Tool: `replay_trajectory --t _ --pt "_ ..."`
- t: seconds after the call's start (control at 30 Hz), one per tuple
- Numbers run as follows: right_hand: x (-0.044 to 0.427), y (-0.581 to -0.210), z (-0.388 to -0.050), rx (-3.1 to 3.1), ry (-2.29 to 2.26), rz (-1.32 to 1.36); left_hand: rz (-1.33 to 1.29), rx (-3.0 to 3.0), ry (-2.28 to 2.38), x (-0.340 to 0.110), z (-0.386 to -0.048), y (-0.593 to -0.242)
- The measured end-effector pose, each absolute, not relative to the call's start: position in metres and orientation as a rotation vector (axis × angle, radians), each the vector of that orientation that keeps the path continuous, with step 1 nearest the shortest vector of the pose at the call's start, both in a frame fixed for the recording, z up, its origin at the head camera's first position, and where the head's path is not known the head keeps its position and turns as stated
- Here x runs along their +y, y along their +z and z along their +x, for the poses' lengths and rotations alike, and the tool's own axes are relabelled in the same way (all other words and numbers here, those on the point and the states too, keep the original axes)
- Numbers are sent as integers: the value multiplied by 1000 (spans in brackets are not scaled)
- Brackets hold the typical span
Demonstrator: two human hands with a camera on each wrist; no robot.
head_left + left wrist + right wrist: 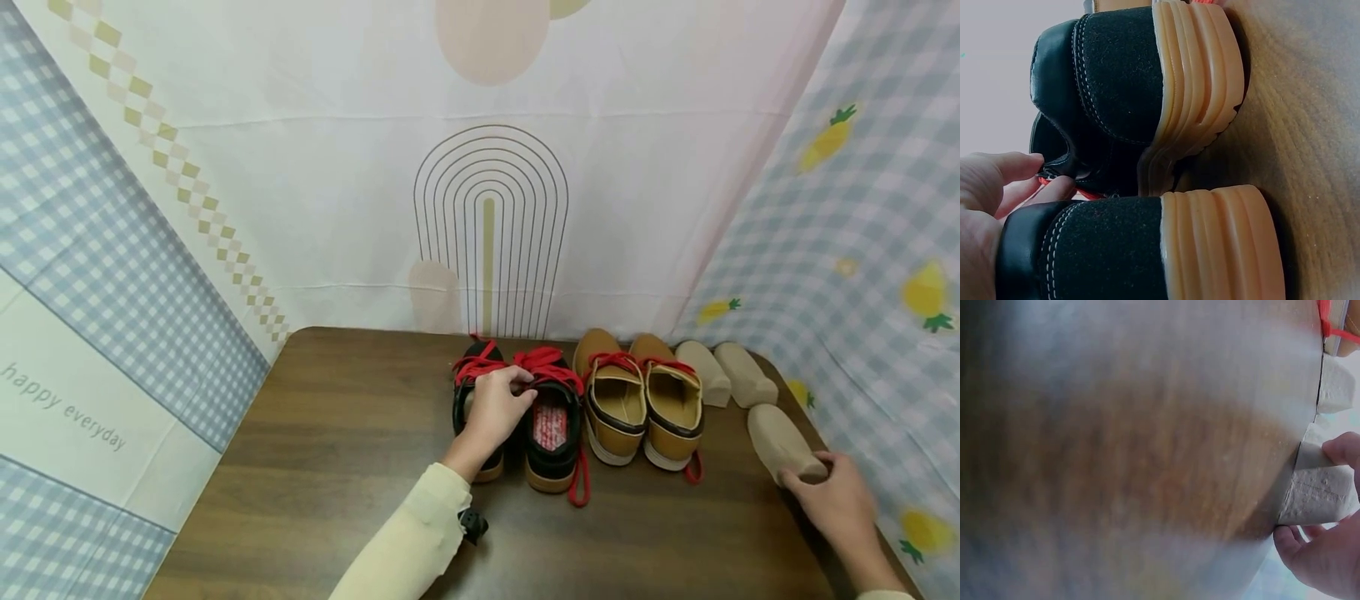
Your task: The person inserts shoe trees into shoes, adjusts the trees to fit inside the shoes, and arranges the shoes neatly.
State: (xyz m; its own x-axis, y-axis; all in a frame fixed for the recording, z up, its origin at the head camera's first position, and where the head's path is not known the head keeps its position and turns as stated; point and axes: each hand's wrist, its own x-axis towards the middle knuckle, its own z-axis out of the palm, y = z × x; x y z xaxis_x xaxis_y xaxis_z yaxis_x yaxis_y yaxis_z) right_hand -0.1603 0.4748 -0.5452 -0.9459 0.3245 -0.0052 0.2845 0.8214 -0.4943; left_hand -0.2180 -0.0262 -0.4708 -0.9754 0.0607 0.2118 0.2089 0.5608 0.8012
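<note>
My left hand reaches over a pair of black shoes with red laces. Its thumb and fingers pinch the collar edge of the right black shoe, while the left black shoe stands beside it under the wrist. At the table's right edge, my right hand grips the blunt end of a beige moulded shoe insert between thumb and fingers. In the right wrist view that insert rests against the tabletop. Two similar beige inserts lie just behind it.
A pair of tan shoes with red laces stands between the black shoes and the inserts. The brown wooden table meets a white patterned cloth at the back and a checked cloth on the right.
</note>
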Motion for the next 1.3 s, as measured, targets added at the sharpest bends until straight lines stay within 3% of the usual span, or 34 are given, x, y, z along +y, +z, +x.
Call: replay_trajectory --t 0.57,1.3 --pt "470 -546 -164 -2887 525 -144 -226 -2629 -1364 -26 -218 -471" --pt "464 -547 -165 -2855 525 -207 -292 -2672 -1165 -21 -223 -468"
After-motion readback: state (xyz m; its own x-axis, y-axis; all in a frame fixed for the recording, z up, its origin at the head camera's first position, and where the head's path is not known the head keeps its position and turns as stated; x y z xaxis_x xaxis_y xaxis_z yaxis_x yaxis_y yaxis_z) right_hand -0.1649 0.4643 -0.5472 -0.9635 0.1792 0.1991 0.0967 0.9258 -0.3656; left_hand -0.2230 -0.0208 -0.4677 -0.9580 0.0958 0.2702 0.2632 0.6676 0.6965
